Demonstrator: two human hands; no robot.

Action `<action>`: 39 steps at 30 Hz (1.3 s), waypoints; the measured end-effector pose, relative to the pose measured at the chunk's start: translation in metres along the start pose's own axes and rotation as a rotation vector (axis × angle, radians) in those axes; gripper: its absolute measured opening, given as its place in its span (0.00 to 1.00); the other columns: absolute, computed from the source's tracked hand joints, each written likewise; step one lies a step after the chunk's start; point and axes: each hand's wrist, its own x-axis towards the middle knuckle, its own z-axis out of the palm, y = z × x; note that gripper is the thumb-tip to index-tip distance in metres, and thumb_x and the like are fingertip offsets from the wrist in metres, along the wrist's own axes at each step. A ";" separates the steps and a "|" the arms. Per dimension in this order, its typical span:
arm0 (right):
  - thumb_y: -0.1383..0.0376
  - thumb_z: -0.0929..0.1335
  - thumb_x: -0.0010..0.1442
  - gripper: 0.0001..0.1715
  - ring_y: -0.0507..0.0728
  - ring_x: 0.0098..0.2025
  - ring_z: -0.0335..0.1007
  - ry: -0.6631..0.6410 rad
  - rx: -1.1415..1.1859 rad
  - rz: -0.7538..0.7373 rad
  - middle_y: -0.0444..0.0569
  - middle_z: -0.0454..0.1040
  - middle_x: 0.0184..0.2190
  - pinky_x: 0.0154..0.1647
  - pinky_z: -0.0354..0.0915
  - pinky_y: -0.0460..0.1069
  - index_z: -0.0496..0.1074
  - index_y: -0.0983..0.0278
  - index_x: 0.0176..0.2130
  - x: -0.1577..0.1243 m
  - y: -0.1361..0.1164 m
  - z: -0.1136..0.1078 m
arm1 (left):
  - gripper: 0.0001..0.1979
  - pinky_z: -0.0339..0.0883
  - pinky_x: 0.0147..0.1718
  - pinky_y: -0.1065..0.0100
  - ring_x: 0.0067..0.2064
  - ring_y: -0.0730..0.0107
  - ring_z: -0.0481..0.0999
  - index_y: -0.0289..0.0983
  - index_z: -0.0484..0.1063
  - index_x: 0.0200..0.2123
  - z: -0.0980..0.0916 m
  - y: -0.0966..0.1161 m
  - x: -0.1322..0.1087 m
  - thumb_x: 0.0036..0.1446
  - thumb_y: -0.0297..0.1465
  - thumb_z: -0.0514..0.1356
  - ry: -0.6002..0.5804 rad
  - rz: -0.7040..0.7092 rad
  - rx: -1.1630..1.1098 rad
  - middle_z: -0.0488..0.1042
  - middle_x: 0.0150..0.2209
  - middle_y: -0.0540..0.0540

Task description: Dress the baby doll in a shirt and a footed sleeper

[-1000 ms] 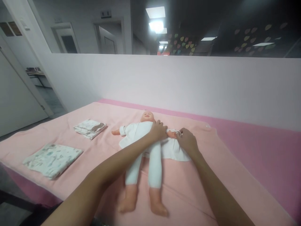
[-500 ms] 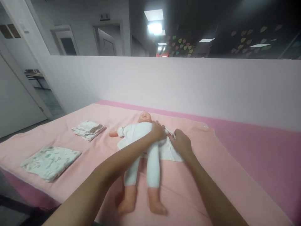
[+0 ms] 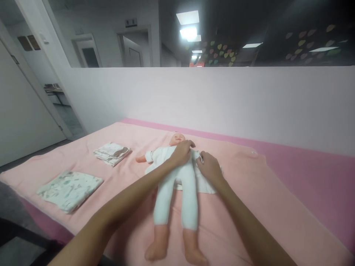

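Observation:
A baby doll [image 3: 189, 199] lies on its back, head toward the wall, its bare feet nearest me. It has on white leggings and a white shirt [image 3: 163, 156], whose open front panel spreads out to the right. My left hand [image 3: 182, 152] is at the doll's upper chest by the right-side shoulder, fingers curled on the shirt there. Beside it my right hand [image 3: 210, 166] pinches the edge of the shirt's right-side sleeve between thumb and fingers. The doll's arm on that side is hidden. Its other arm [image 3: 141, 159] sticks out of a sleeve at left.
A pink blanket [image 3: 238, 214] covers most of the pink padded surface [image 3: 305, 173]. Two folded printed cloths, a nearer one [image 3: 70, 188] and a farther one [image 3: 111, 153], lie left of the doll. Behind runs a white wall [image 3: 210, 99] below a dark window.
My right hand has drawn slightly closer to my left hand with the sleeve edge. The doll's hand seen between them is now out of sight. The whole view has shifted slightly.

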 end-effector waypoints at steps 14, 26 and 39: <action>0.54 0.54 0.73 0.25 0.59 0.47 0.70 -0.121 0.298 0.021 0.51 0.77 0.43 0.51 0.62 0.51 0.72 0.61 0.38 0.007 0.027 -0.021 | 0.13 0.65 0.55 0.57 0.51 0.56 0.71 0.39 0.71 0.47 -0.075 -0.055 -0.067 0.67 0.34 0.51 0.149 -0.176 -0.015 0.75 0.48 0.42; 0.42 0.64 0.67 0.28 0.60 0.49 0.75 -0.466 0.406 0.140 0.47 0.80 0.50 0.49 0.67 0.51 0.76 0.58 0.51 0.033 0.050 -0.009 | 0.28 0.65 0.38 0.65 0.38 0.60 0.73 0.39 0.74 0.37 -0.123 -0.117 -0.084 0.62 0.59 0.54 -0.376 -0.423 -0.242 0.76 0.37 0.47; 0.37 0.65 0.64 0.35 0.63 0.50 0.76 -0.608 0.311 0.133 0.51 0.78 0.53 0.48 0.69 0.52 0.74 0.60 0.52 0.047 0.047 -0.023 | 0.32 0.67 0.41 0.66 0.45 0.56 0.73 0.38 0.72 0.49 -0.121 -0.103 -0.064 0.55 0.59 0.61 -0.441 -0.450 -0.358 0.76 0.46 0.43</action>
